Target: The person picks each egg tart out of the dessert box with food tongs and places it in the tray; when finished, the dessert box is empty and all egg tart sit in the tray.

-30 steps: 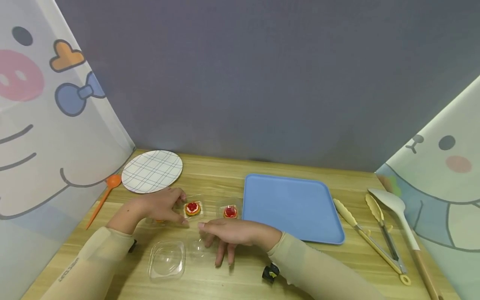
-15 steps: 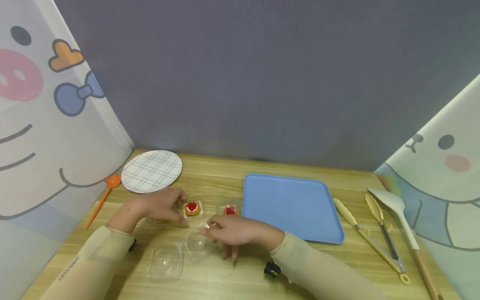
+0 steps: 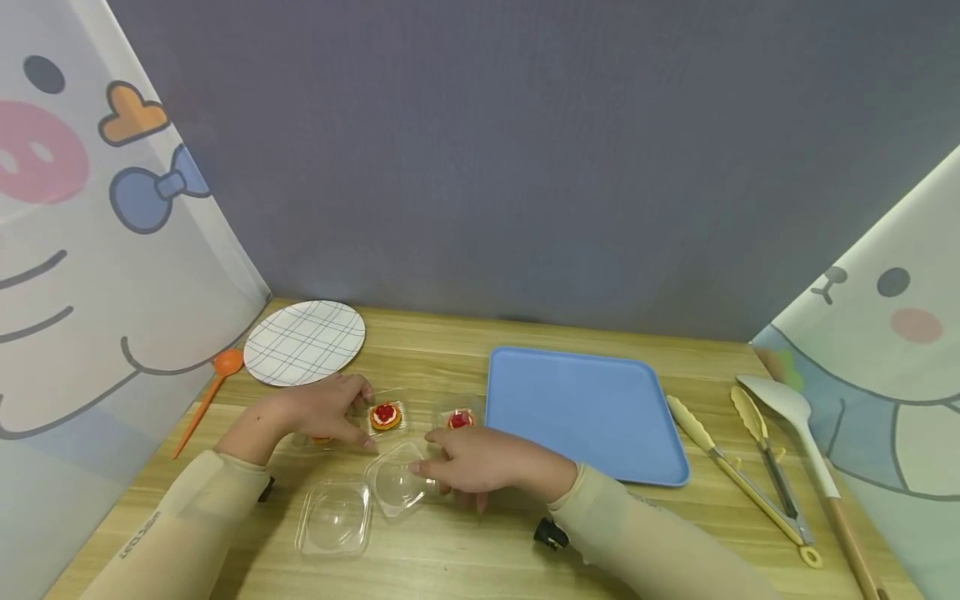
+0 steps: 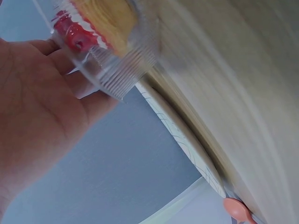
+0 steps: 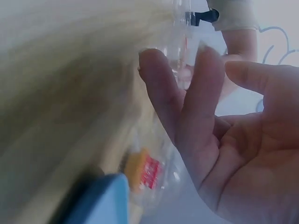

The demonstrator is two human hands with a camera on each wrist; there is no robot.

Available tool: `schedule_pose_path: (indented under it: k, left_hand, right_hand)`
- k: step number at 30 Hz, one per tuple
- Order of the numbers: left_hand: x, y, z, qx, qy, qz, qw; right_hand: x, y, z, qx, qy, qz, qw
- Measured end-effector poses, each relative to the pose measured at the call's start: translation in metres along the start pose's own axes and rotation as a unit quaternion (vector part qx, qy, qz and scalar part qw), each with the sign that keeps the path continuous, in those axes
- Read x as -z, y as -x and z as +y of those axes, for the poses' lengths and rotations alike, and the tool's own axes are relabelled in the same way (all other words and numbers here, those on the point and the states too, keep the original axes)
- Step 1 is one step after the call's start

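Three small tarts with red topping sit in clear plastic boxes. My left hand arches over the left tart, and its thumb and fingers hold the left side of the middle box, where the middle tart lies. Just in front is a clear plastic lid, overlapped by a fingertip of my right hand. In the right wrist view, a gap shows between that hand's thumb and loosely bent fingers. The right hand partly covers the right tart in the head view.
A second clear lid lies at the front left. Behind are a checked plate and an orange spoon. On the right are a blue tray, tongs with yellow tips, smaller tongs and a white spatula.
My right hand has moved to the right, its fingers coming off the lid they were handling. That lid now shows more fully in front of the middle box. My left hand has stayed put.
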State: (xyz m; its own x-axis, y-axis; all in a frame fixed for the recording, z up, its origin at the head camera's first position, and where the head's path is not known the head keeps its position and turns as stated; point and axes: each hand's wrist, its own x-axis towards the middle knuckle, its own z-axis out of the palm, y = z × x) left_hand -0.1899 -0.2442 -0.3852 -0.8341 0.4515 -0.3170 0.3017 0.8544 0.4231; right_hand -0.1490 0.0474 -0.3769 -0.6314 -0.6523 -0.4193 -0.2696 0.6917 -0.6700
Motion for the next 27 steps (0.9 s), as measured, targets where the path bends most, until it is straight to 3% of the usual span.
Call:
schedule_pose_path:
  k: [8,12,17,20,27]
  left_hand:
    - [0.002,-0.004,0.001,0.004,0.008,-0.008,0.9999]
    - [0.006,-0.007,0.006,-0.02,0.003,0.009,0.9997]
    - [0.011,-0.01,0.023,-0.044,-0.017,0.038,0.9982]
    - [0.012,-0.013,0.036,-0.052,-0.032,0.045,0.9971]
    - [0.003,-0.027,0.062,-0.054,-0.058,0.018,0.9967]
  right_hand:
    - [0.025,0.013,0.003,0.048,-0.005,0.031,0.9983]
    - [0.041,0.021,0.006,0.088,0.007,0.069,0.9937]
    - [0.058,0.025,0.009,0.115,0.101,0.161,0.975]
    - [0.064,0.023,0.012,0.107,0.157,0.195,0.9623]
    - [0.068,0.011,0.027,0.07,0.181,0.146,0.97]
